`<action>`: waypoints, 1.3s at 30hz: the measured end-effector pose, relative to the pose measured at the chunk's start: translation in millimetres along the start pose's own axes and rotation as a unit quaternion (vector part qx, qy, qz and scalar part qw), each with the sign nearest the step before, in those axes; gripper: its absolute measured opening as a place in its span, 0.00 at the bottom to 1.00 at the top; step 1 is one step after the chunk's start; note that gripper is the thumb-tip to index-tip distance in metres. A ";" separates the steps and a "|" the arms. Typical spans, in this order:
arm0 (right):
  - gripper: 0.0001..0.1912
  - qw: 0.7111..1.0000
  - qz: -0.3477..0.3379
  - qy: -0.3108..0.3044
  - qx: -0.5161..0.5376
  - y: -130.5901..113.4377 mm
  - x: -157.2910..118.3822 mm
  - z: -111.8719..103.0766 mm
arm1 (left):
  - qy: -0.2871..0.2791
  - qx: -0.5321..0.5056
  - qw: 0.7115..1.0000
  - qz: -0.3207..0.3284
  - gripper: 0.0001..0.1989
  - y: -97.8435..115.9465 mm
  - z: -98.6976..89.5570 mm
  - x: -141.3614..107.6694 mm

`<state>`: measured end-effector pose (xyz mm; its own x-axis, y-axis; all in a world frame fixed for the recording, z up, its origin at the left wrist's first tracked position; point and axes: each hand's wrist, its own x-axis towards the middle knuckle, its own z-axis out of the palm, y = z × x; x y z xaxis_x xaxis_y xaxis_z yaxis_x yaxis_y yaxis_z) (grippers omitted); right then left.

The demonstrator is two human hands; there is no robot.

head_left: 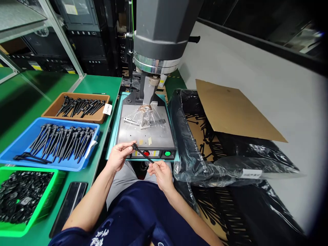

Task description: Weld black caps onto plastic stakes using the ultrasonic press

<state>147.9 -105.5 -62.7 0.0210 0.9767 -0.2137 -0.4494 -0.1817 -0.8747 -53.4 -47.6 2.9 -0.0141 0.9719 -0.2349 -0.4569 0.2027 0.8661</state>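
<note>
A thin black ribbed part (144, 155) slants between my two hands, in front of the machine's control panel (156, 153). My left hand (121, 155) is closed on its thicker upper end, and my right hand (160, 172) pinches its lower end. Beyond them is the machine's metal plate (159, 138), with a fixture wrapped in clear plastic (145, 118) under the tool head (149, 89). On the left, similar black parts lie in a blue tray (15, 143) and a brown tray (98, 118).
A green bin (55, 186) of small black pieces and a dark flat object (71, 201) are at the lower left. On the right, plastic-lined boxes (188, 160) hold black parts, with a cardboard sheet (235, 109) over one. A metal shelf frame (61, 37) rises at the upper left.
</note>
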 end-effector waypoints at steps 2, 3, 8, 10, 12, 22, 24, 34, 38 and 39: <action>0.15 1.000 0.006 -0.018 -0.007 -1.0 1.5 -1.4 | -0.005 0.019 1.000 0.015 0.17 -0.8 -1.3 0.9; 0.15 0.999 0.014 -0.028 -0.007 -1.6 2.1 -1.8 | -0.006 0.033 0.999 0.026 0.16 -1.6 -1.9 1.6; 0.17 0.998 0.044 -0.051 -0.003 3.0 1.2 0.1 | -0.005 0.125 0.985 0.116 0.17 -10.9 -2.6 3.2; 0.17 0.996 0.061 -0.065 -0.004 8.9 -0.8 1.3 | -0.005 0.153 0.978 0.139 0.19 -15.5 -2.3 2.9; 0.18 0.994 0.074 -0.076 -0.007 14.5 -2.3 1.9 | -0.001 0.162 0.974 0.157 0.20 -19.0 -2.4 3.8; 0.27 0.983 0.060 -0.168 -0.045 -9.0 43.4 18.8 | -0.061 0.239 0.962 0.116 0.12 -38.6 12.5 20.0; 0.25 0.987 0.061 -0.145 -0.020 -14.4 57.0 25.7 | -0.082 0.233 0.963 0.109 0.11 -46.0 19.7 18.4; 0.26 0.988 0.135 -0.078 0.006 -5.6 69.0 15.4 | 0.178 -0.088 0.980 -0.004 0.14 -39.8 -3.6 94.5; 0.24 0.983 0.153 -0.085 0.048 -2.5 65.3 18.4 | 0.090 -0.154 0.983 -0.042 0.11 -33.5 -3.9 118.1; 0.23 0.981 0.163 -0.087 0.059 -1.0 65.4 19.0 | 0.080 -0.174 0.981 -0.039 0.10 -34.1 -4.0 119.3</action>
<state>132.8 -39.3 -67.4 -0.2896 0.8752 -0.3874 -0.5065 -0.4836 -0.7138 -43.1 60.9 -56.4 -0.0932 0.9185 -0.3842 -0.7374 0.1956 0.6466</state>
